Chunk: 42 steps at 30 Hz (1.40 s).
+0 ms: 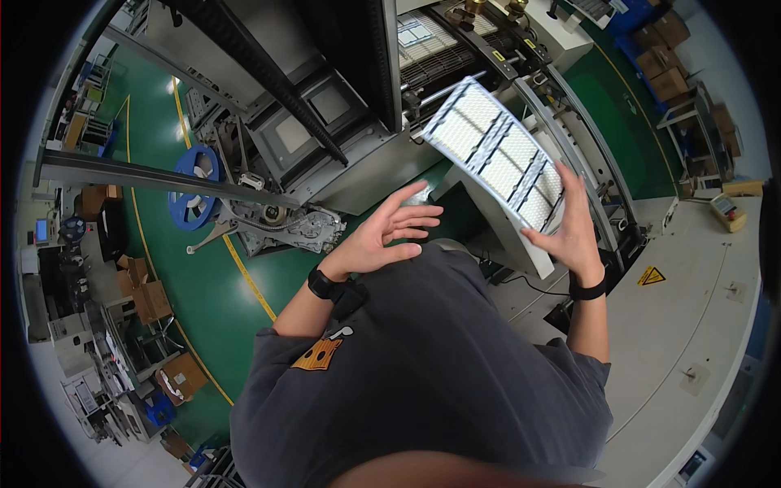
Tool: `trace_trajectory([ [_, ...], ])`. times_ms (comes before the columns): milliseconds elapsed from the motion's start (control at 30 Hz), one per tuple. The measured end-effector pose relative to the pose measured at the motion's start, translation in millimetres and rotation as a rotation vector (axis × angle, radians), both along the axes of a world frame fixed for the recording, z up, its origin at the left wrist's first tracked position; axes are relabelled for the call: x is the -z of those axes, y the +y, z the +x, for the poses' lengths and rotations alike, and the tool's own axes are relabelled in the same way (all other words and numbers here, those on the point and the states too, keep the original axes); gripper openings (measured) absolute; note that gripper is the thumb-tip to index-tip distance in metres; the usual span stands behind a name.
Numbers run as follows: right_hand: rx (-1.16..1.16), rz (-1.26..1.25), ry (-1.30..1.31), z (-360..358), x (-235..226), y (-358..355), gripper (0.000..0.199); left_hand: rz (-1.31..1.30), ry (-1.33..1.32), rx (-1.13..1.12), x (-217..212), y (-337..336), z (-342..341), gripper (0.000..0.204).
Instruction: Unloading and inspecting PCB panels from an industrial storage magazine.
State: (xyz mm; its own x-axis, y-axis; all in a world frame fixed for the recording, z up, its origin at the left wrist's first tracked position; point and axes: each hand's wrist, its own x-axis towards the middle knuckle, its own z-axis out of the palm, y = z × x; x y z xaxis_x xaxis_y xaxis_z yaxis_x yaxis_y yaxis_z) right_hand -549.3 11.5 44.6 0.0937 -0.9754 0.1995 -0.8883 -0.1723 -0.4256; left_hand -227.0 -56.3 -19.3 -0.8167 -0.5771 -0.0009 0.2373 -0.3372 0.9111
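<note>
My right hand [576,232] grips the near right end of a thin white rectangular panel [482,146], thumb on one edge and fingers on the other. Dark strips cross the panel, which looks like a circuit board sheet; it is held tilted in the air beside a conveyor [443,69]. On that conveyor, farther off, lies a similar pale panel [413,34]. My left hand [386,236] hovers before my body, fingers stretched apart with nothing in them. A gap separates it from the panel.
A metal rack frame [171,180] stands at the left, near blue reels [195,163] and a metal machine part [285,228]. On the right, a pale machine top [675,342] carries a yellow handheld meter [726,211]. Cardboard boxes [145,289] sit at far left.
</note>
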Motion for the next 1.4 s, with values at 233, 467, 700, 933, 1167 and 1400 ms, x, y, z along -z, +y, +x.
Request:
trace_trajectory([
  [233, 0.265, -0.026, -0.045, -32, 56, -35, 0.097, -0.161, -0.144, -0.012, 11, -1, 5, 0.070],
  [467, 0.285, -0.041, -0.064, -34, 132, -117, 0.094, -0.186, -0.217, -0.027, 6, 1, 8, 0.069],
  [700, 0.306, 0.118, 0.057, -20, 182, -212, 0.099, -0.177, -0.281, -0.135, 7, 11, 22, 0.070],
  [933, 0.366, 0.164, 0.187, -18, 212, -269, 0.099, -0.084, -0.324, -0.280, 6, 19, 33, 0.072],
  [1167, 0.357, 0.210, 0.205, -11, 222, -297, 0.098, -0.039, -0.329, -0.367, 9, 15, 33, 0.073],
  [1400, 0.352, 0.197, 0.253, -16, 239, -313, 0.099, -0.035, -0.336, -0.355, 11, 5, 26, 0.074],
])
